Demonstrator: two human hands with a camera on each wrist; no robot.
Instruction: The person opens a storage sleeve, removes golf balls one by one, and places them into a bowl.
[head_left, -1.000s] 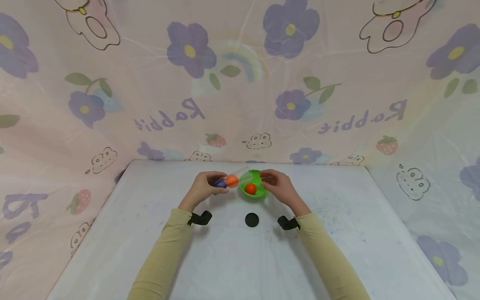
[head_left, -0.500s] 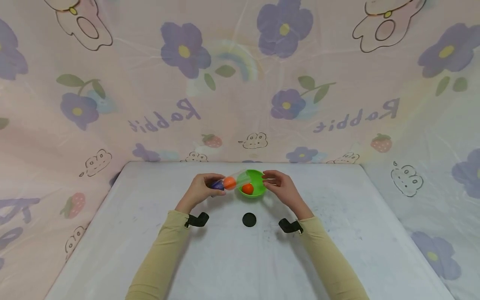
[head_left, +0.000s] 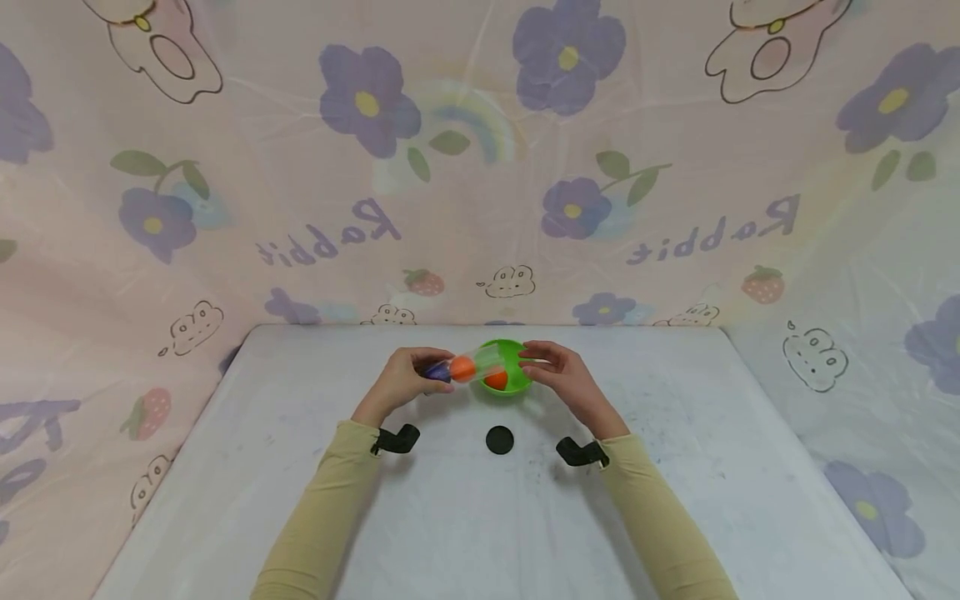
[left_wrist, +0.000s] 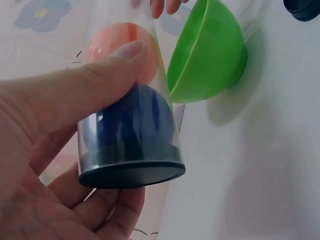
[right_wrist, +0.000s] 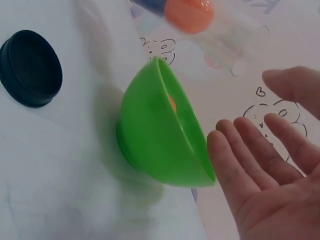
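In the head view, my left hand [head_left: 397, 383] grips a clear plastic tube [head_left: 486, 363] by its dark-capped base and holds it tilted sideways. A dark blue ball [left_wrist: 135, 117] sits in the base end, with an orange ball [head_left: 462, 368] against it. The tube's far end overlaps the green bowl [right_wrist: 155, 135]. Inside that bowl lies another orange ball [head_left: 496, 381], mostly hidden by the wall in the right wrist view. My right hand [head_left: 566, 379] is empty, its fingers extended and thumb apart, right at the bowl's right rim.
A round black cap [head_left: 500, 439] lies on the white tabletop [head_left: 480, 525] in front of the bowl, between the two forearms. A printed cloth [head_left: 450, 183] with flowers and rabbits hangs behind the table and along its sides.
The tube's far end has dipped slightly over the bowl, and the orange ball stays in the tube. The right hand stays beside the bowl. The head view shifted a little.
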